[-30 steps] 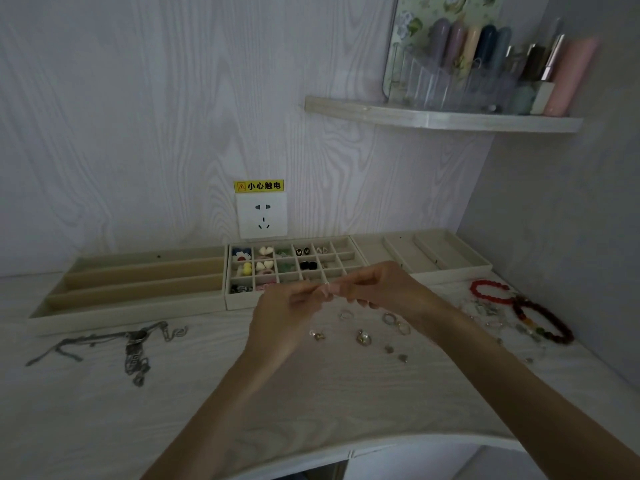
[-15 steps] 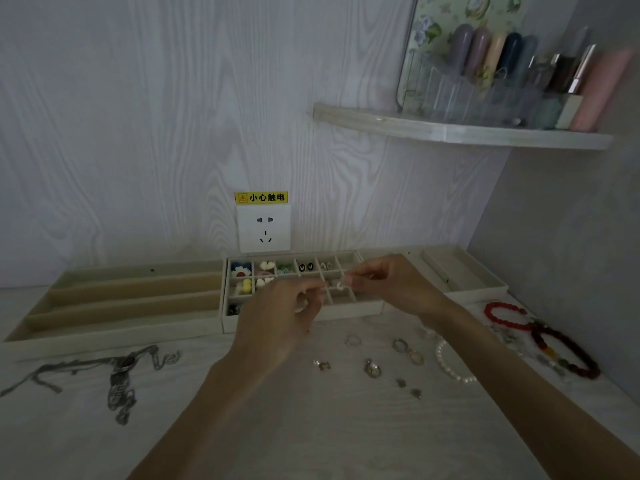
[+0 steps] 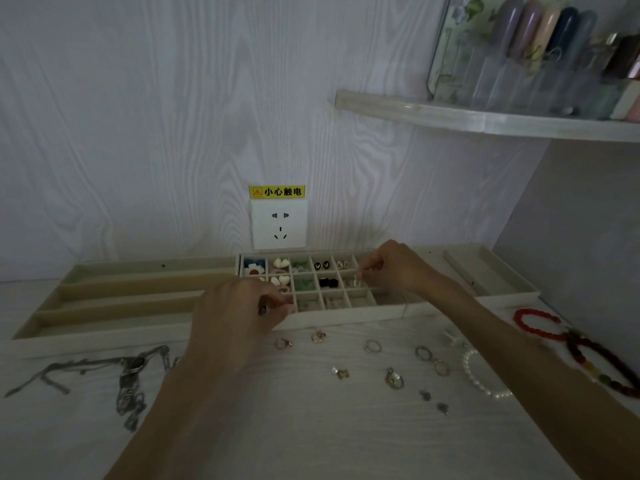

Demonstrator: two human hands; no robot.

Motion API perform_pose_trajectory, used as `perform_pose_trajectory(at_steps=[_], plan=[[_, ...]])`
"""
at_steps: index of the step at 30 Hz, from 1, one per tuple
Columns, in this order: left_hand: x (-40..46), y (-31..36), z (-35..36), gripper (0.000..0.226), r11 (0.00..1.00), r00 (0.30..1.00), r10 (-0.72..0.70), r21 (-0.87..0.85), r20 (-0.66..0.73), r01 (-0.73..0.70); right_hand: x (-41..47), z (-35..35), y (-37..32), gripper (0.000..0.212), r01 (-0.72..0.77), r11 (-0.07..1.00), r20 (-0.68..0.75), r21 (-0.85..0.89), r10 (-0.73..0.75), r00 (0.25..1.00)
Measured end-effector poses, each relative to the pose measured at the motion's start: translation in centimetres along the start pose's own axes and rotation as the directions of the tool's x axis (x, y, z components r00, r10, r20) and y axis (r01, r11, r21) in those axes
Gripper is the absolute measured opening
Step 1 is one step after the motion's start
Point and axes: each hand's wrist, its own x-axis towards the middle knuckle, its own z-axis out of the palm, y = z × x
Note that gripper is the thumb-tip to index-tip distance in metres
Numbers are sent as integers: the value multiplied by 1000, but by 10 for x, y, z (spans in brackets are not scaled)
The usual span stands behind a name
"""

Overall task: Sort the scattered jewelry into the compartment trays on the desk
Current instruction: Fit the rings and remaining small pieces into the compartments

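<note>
A cream grid tray (image 3: 346, 315) with small compartments holds earrings and studs at the desk's back. My right hand (image 3: 394, 268) hovers over its right side and pinches a small silver earring (image 3: 356, 280) above a middle-row compartment. My left hand (image 3: 239, 323) sits at the tray's front left corner with fingers curled; whether it holds anything I cannot tell. Several rings (image 3: 372, 346) and small charms (image 3: 394, 377) lie scattered on the desk in front of the tray.
A long-slot tray (image 3: 114, 299) lies left, another tray (image 3: 491, 271) right. Silver chains (image 3: 128, 372) lie front left. A pearl bracelet (image 3: 479, 379) and red bead bracelets (image 3: 540, 325) lie right. A wall socket (image 3: 278, 223) and a shelf (image 3: 485, 121) sit above.
My hands have come apart. The right one carried the small earring back over the grid tray; the left one dropped toward the tray's front left corner.
</note>
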Motion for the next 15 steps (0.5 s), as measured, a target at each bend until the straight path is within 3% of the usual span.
perform_pose_trajectory(at_steps=[15], plan=[[-2,2,3,17,1000,1000,18,-1,-12,-18,-2,16,-15,15,-44,953,-146,-300,0,989]])
